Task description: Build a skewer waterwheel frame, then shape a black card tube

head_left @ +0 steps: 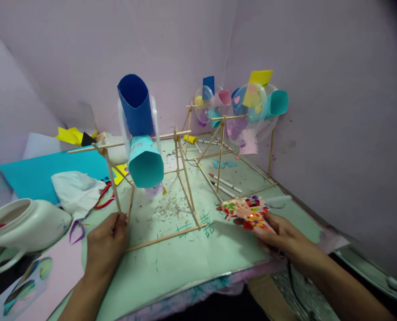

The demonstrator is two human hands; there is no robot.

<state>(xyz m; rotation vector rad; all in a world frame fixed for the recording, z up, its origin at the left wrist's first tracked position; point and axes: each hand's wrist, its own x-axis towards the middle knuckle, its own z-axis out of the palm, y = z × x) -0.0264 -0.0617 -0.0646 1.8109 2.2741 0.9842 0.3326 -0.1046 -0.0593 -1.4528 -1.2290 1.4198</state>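
Observation:
My left hand [106, 243] is closed round the lower left corner of a wooden stick frame [165, 237]. Across the top of that frame lies a stick axle carrying a wheel of clear plastic discs, with a dark blue paper tube [136, 107] and a turquoise paper tube [146, 162] between them. On the right, my right hand [278, 234] grips a flower-patterned glue gun [247, 210] with a small red light lit and a cord hanging below. The glue gun's nozzle points left, apart from the frame.
Two similar wheels on stick frames, one with a pink tube [250, 141], stand behind. Markers [225, 182] lie beneath them. At left are a white teapot-shaped vessel [34, 223], crumpled tissue [76, 191], red-handled scissors [106, 196] and turquoise card [27, 171]. Walls border the table.

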